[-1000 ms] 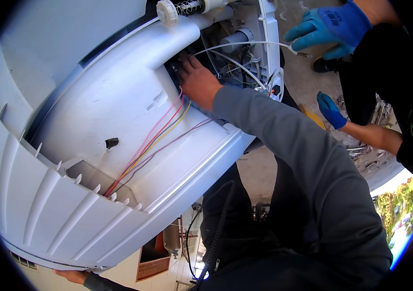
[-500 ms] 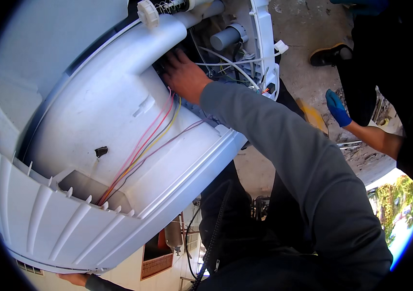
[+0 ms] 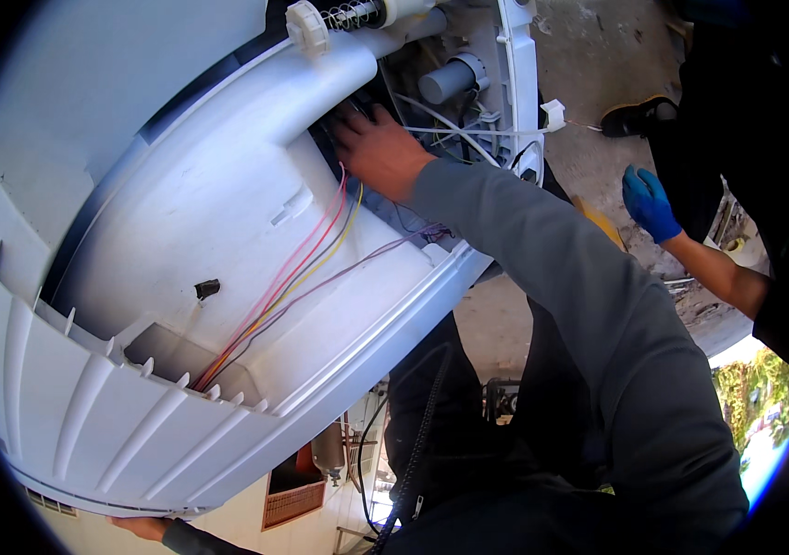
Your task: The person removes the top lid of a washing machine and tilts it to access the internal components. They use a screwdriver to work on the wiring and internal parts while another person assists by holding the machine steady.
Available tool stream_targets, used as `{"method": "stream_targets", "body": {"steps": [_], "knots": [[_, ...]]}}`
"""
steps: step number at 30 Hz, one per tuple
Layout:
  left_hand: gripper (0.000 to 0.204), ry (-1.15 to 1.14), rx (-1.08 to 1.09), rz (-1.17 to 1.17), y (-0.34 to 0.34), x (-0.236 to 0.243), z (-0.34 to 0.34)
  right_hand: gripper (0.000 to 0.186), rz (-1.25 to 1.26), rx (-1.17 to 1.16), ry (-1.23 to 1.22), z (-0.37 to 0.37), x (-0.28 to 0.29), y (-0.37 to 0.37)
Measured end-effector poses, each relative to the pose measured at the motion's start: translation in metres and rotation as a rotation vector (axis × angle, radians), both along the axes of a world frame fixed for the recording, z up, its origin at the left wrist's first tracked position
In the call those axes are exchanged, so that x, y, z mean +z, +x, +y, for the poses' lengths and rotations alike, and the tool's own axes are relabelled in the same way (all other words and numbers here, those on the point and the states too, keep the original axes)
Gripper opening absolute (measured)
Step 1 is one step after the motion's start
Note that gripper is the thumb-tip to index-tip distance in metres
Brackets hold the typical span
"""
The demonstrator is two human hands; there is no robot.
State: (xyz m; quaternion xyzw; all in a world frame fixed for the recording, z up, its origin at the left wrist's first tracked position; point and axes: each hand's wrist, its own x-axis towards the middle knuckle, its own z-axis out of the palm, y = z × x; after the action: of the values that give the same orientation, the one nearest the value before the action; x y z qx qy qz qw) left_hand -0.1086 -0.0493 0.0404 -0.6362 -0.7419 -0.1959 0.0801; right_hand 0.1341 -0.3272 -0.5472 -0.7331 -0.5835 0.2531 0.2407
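Observation:
A big white washing machine (image 3: 163,222) lies tilted before me, its rounded plastic tub exposed. My right hand (image 3: 380,153) reaches into the dark gap at the tub's upper right; its visible fingers are stretched and apart, their tips lost in shadow. Just below it, a bundle of pink, red, yellow and dark wires (image 3: 292,277) runs down across the tub into a recess. At the bottom left, my left hand (image 3: 142,527) touches the casing's lower rim (image 3: 117,507), and its fingers are mostly hidden. Right of my right hand are a grey cylinder (image 3: 447,81) and white cables (image 3: 454,131).
A coiled spring (image 3: 353,14) and a white ribbed cap (image 3: 307,28) sit at the top. To the right, another person's blue-gloved hand (image 3: 651,203) hangs over the littered floor (image 3: 589,55). A black braided cord (image 3: 417,435) hangs by my legs.
The machine and my right hand sit slightly farther right in the view. My right hand stays inside the gap. The other person's gloved hand has turned, its fingers now spread.

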Motion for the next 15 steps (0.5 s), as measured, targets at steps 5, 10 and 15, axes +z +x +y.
{"method": "stream_targets", "body": {"steps": [5,10,15], "knots": [[0.060,-0.048,-0.023,0.048,-0.004,0.005,0.007,0.037,0.020,-0.283,-0.113,-0.017,0.012,0.009],[0.060,-0.015,-0.019,0.065,-0.024,0.019,0.019,0.029,0.191,-0.172,-0.371,-0.030,0.030,0.022],[0.059,-0.008,-0.046,0.091,-0.025,0.015,0.025,0.025,0.268,-0.402,-0.310,-0.028,0.030,0.007]]}}
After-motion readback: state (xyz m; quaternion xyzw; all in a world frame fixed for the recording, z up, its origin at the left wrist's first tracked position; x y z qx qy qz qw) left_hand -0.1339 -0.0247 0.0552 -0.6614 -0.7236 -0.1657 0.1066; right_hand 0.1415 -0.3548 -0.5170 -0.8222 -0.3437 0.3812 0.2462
